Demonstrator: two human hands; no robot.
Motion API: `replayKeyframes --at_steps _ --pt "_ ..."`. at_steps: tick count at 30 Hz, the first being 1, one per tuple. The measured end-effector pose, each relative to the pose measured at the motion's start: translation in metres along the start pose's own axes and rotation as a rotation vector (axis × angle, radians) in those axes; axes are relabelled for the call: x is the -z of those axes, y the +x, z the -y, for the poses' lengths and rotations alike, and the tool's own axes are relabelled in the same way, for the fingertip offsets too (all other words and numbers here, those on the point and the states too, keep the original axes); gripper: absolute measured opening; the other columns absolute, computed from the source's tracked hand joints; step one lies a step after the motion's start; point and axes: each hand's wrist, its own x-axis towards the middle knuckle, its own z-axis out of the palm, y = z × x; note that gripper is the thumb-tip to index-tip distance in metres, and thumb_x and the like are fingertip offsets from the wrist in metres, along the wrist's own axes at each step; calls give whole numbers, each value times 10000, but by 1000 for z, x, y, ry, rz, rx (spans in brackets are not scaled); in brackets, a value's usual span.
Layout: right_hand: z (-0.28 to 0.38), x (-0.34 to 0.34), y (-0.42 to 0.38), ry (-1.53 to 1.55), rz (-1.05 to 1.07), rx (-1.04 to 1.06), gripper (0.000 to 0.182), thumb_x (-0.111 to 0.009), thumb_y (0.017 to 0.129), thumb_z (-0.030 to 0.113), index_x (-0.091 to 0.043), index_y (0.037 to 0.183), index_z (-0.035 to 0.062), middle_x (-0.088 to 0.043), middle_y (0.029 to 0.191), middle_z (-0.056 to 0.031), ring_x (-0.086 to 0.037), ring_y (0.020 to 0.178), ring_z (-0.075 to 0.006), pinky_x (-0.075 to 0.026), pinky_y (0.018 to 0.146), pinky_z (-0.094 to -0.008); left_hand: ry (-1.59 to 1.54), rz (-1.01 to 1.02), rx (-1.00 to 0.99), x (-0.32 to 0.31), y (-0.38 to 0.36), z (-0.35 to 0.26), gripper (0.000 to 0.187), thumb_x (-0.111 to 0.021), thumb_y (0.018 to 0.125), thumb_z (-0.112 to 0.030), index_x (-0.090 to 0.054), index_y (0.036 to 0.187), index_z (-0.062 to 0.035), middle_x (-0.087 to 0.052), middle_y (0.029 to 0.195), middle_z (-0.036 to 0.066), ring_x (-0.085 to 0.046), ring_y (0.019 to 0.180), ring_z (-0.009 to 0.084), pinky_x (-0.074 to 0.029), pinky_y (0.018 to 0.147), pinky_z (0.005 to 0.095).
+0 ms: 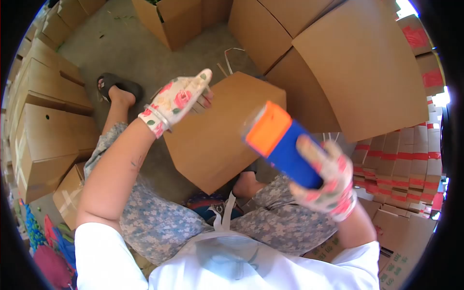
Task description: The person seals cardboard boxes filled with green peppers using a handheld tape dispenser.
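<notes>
Blue-and-orange tool (286, 144) fills the right hand's (329, 182) wrapped fingers near the cardboard box (224, 133), its contents hidden; the left hand's (180, 99) fingers bend loosely over it. An open carton (180, 25) holds something green (153, 2).

Orange-and-blue tool (287, 150): tilted in the right grip (331, 181), blue body, orange end toward the box.
Cardboard box (222, 130): plain brown, broad face up, askew on grey floor (164, 65).
</notes>
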Motion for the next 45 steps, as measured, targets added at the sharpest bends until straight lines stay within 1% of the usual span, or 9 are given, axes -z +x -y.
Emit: replayKeyframes --at_steps 11,13,22,32,35,37,41,42,45 --pt "50 -90 -40 -104 -226 -150 639 -732 556 119 -673 1191 158 -541 734 -102 -548 509 -228 -488 456 -342 15 197 46 -76 -42 26 434 -544 985 -482 -670 1075 -76 -683 1026 50 -646 865 175 -507 673 326" --pt "47 -89 -43 -127 -161 -155 601 -728 555 117 -675 1154 139 -564 752 -111 -552 514 -231 -498 462 -340 1262 -105 -853 -35 -14 36 233 -565 981 -309 -680 1038 -114 -672 887 61 -655 827 259 -517 628 385" --pt "28 -49 -74 -278 181 -402 600 -712 568 169 -634 1159 103 -544 739 -109 -527 549 -255 -464 468 -354 1743 -195 -191 140 157 109 315 -469 985 -353 -712 939 -157 -717 949 83 -696 839 281 -557 665 409" --pt "-19 -106 -91 -171 178 -386 603 -772 542 183 -645 1130 150 -551 755 -127 -578 545 -287 -511 479 -376 512 -189 -660 81 194 417 400 -556 858 -255 -589 1234 -123 -620 1040 147 -619 990 315 -511 839 413" --pt "-13 -132 -8 -158 127 -279 639 -813 608 231 -651 1225 185 -579 807 -110 -633 590 -281 -551 531 -393 1752 -166 -264 103 97 80 217 -607 738 -209 -648 914 -90 -615 1025 171 -609 1001 332 -521 779 446" --pt "3 -139 59 -126 204 -375 596 -773 700 278 -632 1277 242 -617 888 -143 -666 687 -324 -565 589 -410 1677 -696 -387 138 72 50 363 -602 821 -227 -629 1099 6 -609 1156 238 -580 1105 399 -498 911 464" --pt "8 -172 135 -58 221 -276 378 -659 785 377 -670 1114 190 -652 945 -156 -676 852 -333 -551 773 -447 1899 0 347 44 -23 -42 256 -569 843 -159 -700 1038 -59 -675 1089 204 -669 990 317 -547 837 421" --pt "11 -179 152 -52 266 -310 359 -645 793 377 -674 1086 172 -665 972 -149 -676 887 -330 -543 802 -440 1856 -130 -114 32 -42 5 128 -606 739 -164 -701 711 -82 -700 816 120 -694 717 314 -574 651 423" --pt "23 -169 187 -129 535 -387 537 -594 819 438 -642 1281 170 -683 1172 -91 -667 1000 -288 -524 873 -370 1599 -561 49 -72 -67 67 878 -656 787 -541 -411 1462 -36 -392 1501 228 -375 1401 376 -271 1140 566"
